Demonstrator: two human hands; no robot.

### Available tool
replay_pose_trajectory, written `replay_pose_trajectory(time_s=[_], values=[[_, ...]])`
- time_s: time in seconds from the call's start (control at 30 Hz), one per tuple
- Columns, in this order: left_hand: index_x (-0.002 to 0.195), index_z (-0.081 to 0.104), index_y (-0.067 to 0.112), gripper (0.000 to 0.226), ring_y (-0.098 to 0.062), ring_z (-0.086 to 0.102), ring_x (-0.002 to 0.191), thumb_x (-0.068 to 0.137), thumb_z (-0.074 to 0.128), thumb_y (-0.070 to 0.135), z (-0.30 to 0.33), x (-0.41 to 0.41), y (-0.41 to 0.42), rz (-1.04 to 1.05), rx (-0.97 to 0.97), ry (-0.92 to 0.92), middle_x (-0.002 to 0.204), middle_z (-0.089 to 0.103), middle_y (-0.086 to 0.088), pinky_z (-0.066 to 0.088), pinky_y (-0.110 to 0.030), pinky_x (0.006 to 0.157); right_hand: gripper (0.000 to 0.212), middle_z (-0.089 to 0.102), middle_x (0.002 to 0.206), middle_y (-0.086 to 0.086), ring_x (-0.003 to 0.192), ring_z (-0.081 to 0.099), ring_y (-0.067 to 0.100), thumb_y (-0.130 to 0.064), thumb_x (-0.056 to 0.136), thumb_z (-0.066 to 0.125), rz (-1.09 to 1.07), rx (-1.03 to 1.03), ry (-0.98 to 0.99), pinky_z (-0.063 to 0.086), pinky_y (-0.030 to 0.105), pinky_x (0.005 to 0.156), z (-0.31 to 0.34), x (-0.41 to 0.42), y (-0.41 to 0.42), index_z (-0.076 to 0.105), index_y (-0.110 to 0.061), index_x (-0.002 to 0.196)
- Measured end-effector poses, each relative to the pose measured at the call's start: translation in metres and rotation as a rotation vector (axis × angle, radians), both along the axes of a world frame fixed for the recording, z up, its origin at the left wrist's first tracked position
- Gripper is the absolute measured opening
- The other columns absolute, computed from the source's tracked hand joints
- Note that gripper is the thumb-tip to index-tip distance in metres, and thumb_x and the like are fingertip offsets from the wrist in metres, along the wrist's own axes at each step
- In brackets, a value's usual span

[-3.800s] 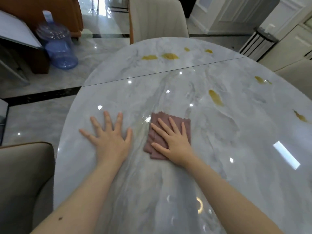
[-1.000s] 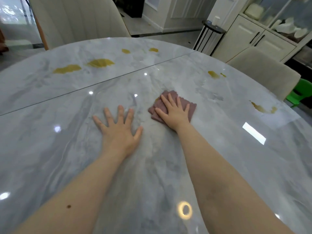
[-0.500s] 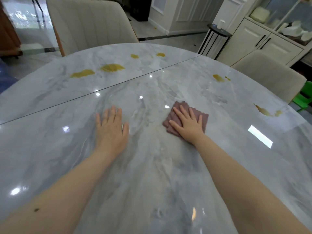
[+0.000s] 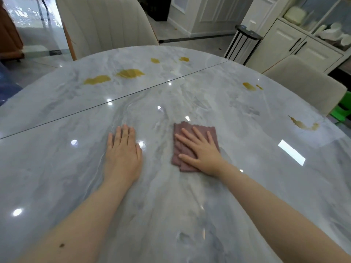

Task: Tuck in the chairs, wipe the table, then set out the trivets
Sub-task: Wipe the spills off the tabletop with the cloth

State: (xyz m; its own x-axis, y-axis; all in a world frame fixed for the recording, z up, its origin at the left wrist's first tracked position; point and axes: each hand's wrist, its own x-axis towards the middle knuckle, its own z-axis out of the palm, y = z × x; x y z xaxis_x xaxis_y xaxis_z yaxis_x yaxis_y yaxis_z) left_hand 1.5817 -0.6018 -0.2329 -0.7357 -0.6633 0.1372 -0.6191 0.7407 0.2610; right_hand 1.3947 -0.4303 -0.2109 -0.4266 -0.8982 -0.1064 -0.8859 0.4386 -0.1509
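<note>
Right hand point(image 4: 202, 151), fingers spread, presses cloth point(image 4: 195, 145) nearer than before; left hand point(image 4: 122, 152), fingers now together, flat on table point(image 4: 247, 186).

There is only one view, from the head of the person; it looks forward and down, close over the marble table point(image 4: 190, 205). Both forearms enter from the lower corners of the frame, and a chair point(image 4: 106, 23) stands in the upper left, behind the far edge

table point(image 4: 190, 196) – grey marble, gold patches | cloth point(image 4: 178, 154) – mauve | chairs point(image 4: 106, 21) – cream
</note>
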Motion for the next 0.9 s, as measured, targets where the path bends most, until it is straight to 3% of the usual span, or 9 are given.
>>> replay_pose_trajectory(time_s=[0.2,0.33,0.43,0.53,0.63,0.7,0.8,0.9], values=[[0.149,0.017,0.005,0.055,-0.026,0.011,0.146,0.097,0.019,0.024,-0.001,-0.003,0.001,0.019,0.010,-0.014,0.157,0.016,-0.012,0.001,-0.042,0.119,0.062,0.003,0.160,-0.013,0.148,-0.007,0.023,-0.066,0.090,0.031,-0.388,0.002,-0.032,-0.011,0.062,0.112,-0.001,-0.037,-0.079,0.012,-0.049,0.147],[0.148,0.022,0.004,0.065,-0.027,0.015,0.145,0.089,0.010,0.030,0.000,-0.003,0.000,0.019,0.003,-0.021,0.155,0.021,-0.013,0.000,-0.041,0.117,0.064,0.003,0.160,-0.011,0.147,-0.009,0.026,-0.065,0.091,0.030,-0.285,-0.015,-0.045,-0.012,0.064,0.110,-0.001,0.003,-0.135,0.013,-0.045,0.148],[0.145,0.029,0.002,0.070,-0.030,0.022,0.143,0.086,0.007,0.033,0.000,-0.002,-0.002,0.001,-0.020,-0.026,0.152,0.027,-0.016,0.007,-0.043,0.117,0.060,0.007,0.160,-0.014,0.148,-0.006,0.023,-0.062,0.092,0.034,-0.101,-0.056,-0.030,-0.013,0.061,0.111,-0.002,0.040,-0.117,0.016,-0.047,0.147],[0.141,0.036,-0.001,0.066,-0.035,0.032,0.138,0.087,0.013,0.031,0.001,-0.003,-0.002,-0.011,-0.008,-0.003,0.147,0.036,-0.019,0.016,-0.048,0.115,0.063,0.008,0.158,-0.019,0.148,-0.006,0.018,-0.067,0.087,0.034,-0.054,-0.063,-0.017,-0.011,0.058,0.113,-0.003,0.041,-0.058,0.014,-0.052,0.145],[0.141,0.036,-0.001,0.064,-0.035,0.031,0.138,0.089,0.013,0.029,-0.001,-0.001,-0.001,-0.008,0.002,0.011,0.147,0.037,-0.019,0.017,-0.048,0.115,0.071,0.006,0.157,-0.022,0.148,-0.005,0.016,-0.077,0.076,0.025,-0.185,-0.025,-0.015,-0.008,0.058,0.114,0.000,0.005,-0.005,0.012,-0.056,0.143],[0.143,0.031,0.001,0.062,-0.033,0.026,0.141,0.090,0.014,0.027,0.000,0.000,0.000,0.001,0.004,0.003,0.150,0.032,-0.016,0.013,-0.046,0.117,0.068,0.006,0.158,-0.020,0.148,-0.005,0.017,-0.075,0.080,0.032,-0.341,-0.018,-0.031,-0.007,0.058,0.114,0.002,-0.027,0.005,0.013,-0.055,0.143],[0.147,0.021,0.004,0.053,-0.029,0.016,0.144,0.097,0.021,0.022,0.001,-0.001,0.001,0.001,0.005,-0.016,0.155,0.022,-0.013,0.005,-0.043,0.118,0.064,0.005,0.159,-0.015,0.148,-0.007,0.022,-0.067,0.088,0.035,-0.491,-0.008,-0.028,-0.009,0.062,0.112,0.001,-0.045,-0.021,0.013,-0.051,0.146],[0.148,0.018,0.004,0.054,-0.028,0.011,0.145,0.097,0.028,0.021,0.005,-0.001,0.001,0.001,0.035,0.005,0.157,0.017,-0.012,0.002,-0.042,0.118,0.066,0.004,0.160,-0.012,0.147,-0.008,0.025,-0.068,0.088,0.033,-0.468,-0.031,-0.032,-0.011,0.063,0.111,-0.001,-0.026,-0.053,0.013,-0.048,0.147]])
